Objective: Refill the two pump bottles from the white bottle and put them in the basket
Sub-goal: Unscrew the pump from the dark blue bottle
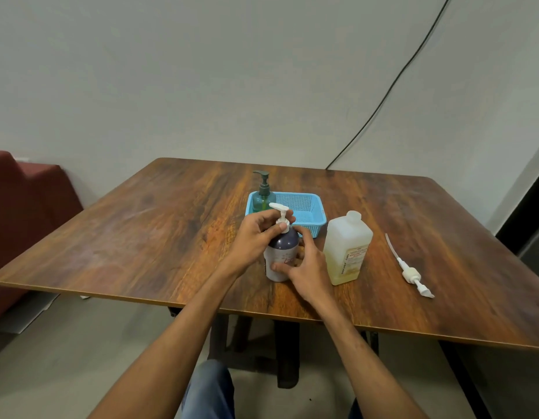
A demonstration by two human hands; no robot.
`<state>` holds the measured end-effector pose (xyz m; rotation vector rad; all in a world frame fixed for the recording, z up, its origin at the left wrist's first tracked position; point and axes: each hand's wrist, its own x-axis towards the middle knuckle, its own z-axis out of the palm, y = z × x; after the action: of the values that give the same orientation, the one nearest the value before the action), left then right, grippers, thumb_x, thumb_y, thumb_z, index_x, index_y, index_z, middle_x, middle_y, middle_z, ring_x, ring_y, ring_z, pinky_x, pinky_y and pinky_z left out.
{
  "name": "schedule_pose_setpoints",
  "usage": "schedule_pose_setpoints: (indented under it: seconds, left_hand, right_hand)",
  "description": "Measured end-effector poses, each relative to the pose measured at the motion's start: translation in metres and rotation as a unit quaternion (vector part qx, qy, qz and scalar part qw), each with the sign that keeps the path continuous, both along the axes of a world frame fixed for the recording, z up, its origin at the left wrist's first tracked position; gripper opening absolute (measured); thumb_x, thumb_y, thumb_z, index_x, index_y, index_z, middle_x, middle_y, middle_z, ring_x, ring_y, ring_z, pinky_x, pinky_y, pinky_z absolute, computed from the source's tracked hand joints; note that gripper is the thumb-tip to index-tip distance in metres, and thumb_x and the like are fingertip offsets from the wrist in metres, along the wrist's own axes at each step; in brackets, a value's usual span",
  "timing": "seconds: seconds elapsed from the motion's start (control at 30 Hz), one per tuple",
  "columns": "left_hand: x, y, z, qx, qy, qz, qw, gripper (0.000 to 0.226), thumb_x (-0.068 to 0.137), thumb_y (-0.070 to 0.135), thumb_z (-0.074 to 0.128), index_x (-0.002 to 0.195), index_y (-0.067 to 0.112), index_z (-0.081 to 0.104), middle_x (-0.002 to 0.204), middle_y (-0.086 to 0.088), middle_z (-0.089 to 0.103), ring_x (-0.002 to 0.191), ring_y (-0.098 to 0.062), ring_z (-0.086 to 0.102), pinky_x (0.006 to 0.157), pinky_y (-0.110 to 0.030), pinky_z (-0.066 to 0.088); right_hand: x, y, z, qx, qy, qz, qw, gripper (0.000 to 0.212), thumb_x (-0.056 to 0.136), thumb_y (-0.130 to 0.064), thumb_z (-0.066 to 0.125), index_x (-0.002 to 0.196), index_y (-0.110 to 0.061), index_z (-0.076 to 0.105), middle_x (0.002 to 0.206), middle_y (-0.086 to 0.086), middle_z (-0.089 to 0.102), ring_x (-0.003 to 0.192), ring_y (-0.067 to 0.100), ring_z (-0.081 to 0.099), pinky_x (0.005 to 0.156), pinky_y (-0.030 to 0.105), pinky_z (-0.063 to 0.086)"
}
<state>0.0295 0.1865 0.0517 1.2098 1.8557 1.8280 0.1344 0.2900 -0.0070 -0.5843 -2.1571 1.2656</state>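
Observation:
A purple pump bottle (282,246) with a white pump head (281,211) stands upright on the wooden table (141,237). My left hand (257,234) grips the collar of its pump. My right hand (307,264) holds the bottle's body from the right. A green pump bottle (263,197) stands in the left end of the blue basket (307,211) just behind. The white bottle (347,249), uncapped and holding yellowish liquid, stands to the right of my right hand.
A loose white pump with its long tube (409,267) lies on the table at the right. A red seat (26,213) is beside the table on the left. A black cable (392,86) runs down the wall behind.

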Motion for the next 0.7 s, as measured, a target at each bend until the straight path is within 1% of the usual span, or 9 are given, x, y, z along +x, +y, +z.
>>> schedule_pose_setpoints:
  seconds: [0.1, 0.17, 0.27, 0.33, 0.43, 0.5, 0.57, 0.63, 0.7]
  left_hand:
    - [0.0, 0.004, -0.007, 0.038, -0.011, 0.041, 0.998, 0.027, 0.09, 0.004, 0.07, 0.117, -0.001, 0.069, 0.114, -0.009, 0.075, 0.109, -0.019, 0.071, 0.096, -0.039, 0.057]
    - [0.003, 0.007, -0.01, 0.057, -0.001, 0.084, 0.995, 0.029, 0.085, 0.01, 0.077, 0.112, 0.002, 0.073, 0.111, -0.006, 0.076, 0.106, -0.018, 0.072, 0.092, -0.043, 0.059]
    - [0.01, 0.013, -0.012, 0.064, 0.012, 0.147, 0.987, 0.033, 0.077, 0.018, 0.085, 0.108, 0.009, 0.075, 0.107, 0.001, 0.077, 0.1, -0.008, 0.073, 0.082, -0.034, 0.062]
    - [0.012, 0.017, -0.014, 0.062, 0.02, 0.16, 0.985, 0.035, 0.074, 0.024, 0.088, 0.104, 0.013, 0.074, 0.107, 0.005, 0.076, 0.099, -0.007, 0.072, 0.08, -0.032, 0.063]
    - [0.008, 0.016, -0.013, 0.033, 0.013, 0.108, 0.994, 0.044, 0.079, 0.026, 0.085, 0.116, 0.012, 0.065, 0.117, 0.004, 0.071, 0.11, -0.01, 0.069, 0.085, -0.03, 0.061]
    - [0.007, 0.009, -0.01, 0.017, -0.022, 0.027, 0.999, 0.047, 0.089, 0.021, 0.075, 0.132, 0.012, 0.058, 0.127, 0.002, 0.068, 0.119, -0.012, 0.065, 0.092, -0.027, 0.057]
    - [0.002, 0.0, -0.008, 0.016, -0.059, -0.042, 0.997, 0.046, 0.095, 0.014, 0.065, 0.14, 0.009, 0.054, 0.133, 0.0, 0.066, 0.125, -0.012, 0.062, 0.098, -0.027, 0.053]
    - [-0.006, -0.006, -0.008, 0.02, -0.057, -0.062, 0.996, 0.042, 0.096, 0.005, 0.062, 0.137, 0.004, 0.056, 0.133, -0.005, 0.066, 0.126, -0.016, 0.061, 0.103, -0.032, 0.052]
    - [-0.01, -0.005, -0.007, 0.027, -0.042, -0.022, 0.999, 0.039, 0.091, 0.0, 0.067, 0.129, -0.001, 0.062, 0.126, -0.01, 0.069, 0.119, -0.021, 0.066, 0.102, -0.039, 0.054]
  right_hand:
    - [-0.001, 0.001, -0.002, 0.003, 0.003, -0.003, 1.0, 0.091, 0.07, -0.027, 0.09, 0.14, -0.044, 0.035, 0.141, -0.012, 0.052, 0.128, 0.014, 0.054, 0.101, 0.046, 0.053]
    - [-0.002, 0.001, -0.003, 0.005, 0.008, -0.002, 1.0, 0.09, 0.07, -0.027, 0.09, 0.14, -0.044, 0.036, 0.141, -0.012, 0.052, 0.128, 0.014, 0.053, 0.101, 0.046, 0.053]
    - [-0.002, 0.0, -0.002, 0.007, 0.012, -0.006, 1.0, 0.086, 0.071, -0.025, 0.089, 0.136, -0.047, 0.037, 0.14, -0.012, 0.053, 0.128, 0.014, 0.054, 0.101, 0.047, 0.053]
    - [-0.002, 0.0, -0.001, 0.011, 0.016, -0.006, 1.0, 0.084, 0.072, -0.025, 0.089, 0.132, -0.05, 0.036, 0.139, -0.01, 0.055, 0.127, 0.015, 0.056, 0.1, 0.047, 0.054]
    - [-0.001, 0.0, 0.0, 0.01, 0.012, -0.005, 1.0, 0.086, 0.073, -0.023, 0.088, 0.134, -0.051, 0.033, 0.14, -0.01, 0.053, 0.127, 0.017, 0.056, 0.1, 0.047, 0.054]
    - [-0.001, 0.001, -0.001, 0.009, 0.01, -0.006, 1.0, 0.087, 0.073, -0.024, 0.088, 0.136, -0.048, 0.034, 0.14, -0.011, 0.052, 0.128, 0.017, 0.055, 0.1, 0.048, 0.054]
    - [-0.002, 0.002, 0.0, 0.01, 0.01, -0.004, 1.0, 0.087, 0.07, -0.027, 0.09, 0.136, -0.045, 0.037, 0.139, -0.012, 0.054, 0.127, 0.016, 0.056, 0.099, 0.048, 0.054]
    - [-0.004, 0.003, -0.002, 0.015, 0.01, -0.001, 1.0, 0.088, 0.067, -0.03, 0.092, 0.136, -0.042, 0.039, 0.138, -0.012, 0.055, 0.126, 0.014, 0.056, 0.098, 0.047, 0.055]
    - [-0.004, 0.004, -0.002, 0.018, 0.011, -0.001, 1.0, 0.089, 0.066, -0.029, 0.092, 0.137, -0.04, 0.039, 0.137, -0.013, 0.055, 0.126, 0.013, 0.056, 0.098, 0.047, 0.055]
